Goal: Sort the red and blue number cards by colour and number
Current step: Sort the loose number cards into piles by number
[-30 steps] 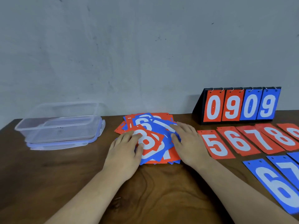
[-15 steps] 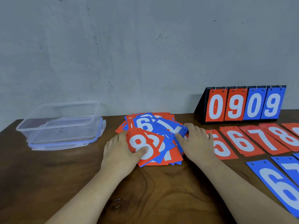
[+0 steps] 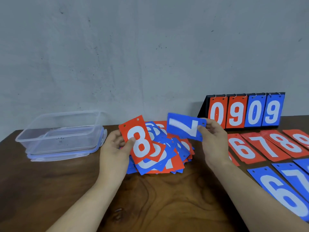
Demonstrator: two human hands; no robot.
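I see right grip (image 3: 213, 143) pinching blue plastic 7 card (image 3: 184, 127), long axis sideways, above mixed red-and-blue card heap (image 3: 168, 158). Laid blue 7 card (image 3: 298, 179) lies rightward, nearer this grip. Left grip (image 3: 115, 148) clamps red plastic 8 card (image 3: 138, 141).

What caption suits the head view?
Left hand holds red 8, right hand blue 7, above the unsorted pile.

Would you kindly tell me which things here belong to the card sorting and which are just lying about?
Job: red 8 card, left hand; blue 7 card, right hand; mixed pile; red row; blue row.
Lying about: plastic container; flip scoreboard.
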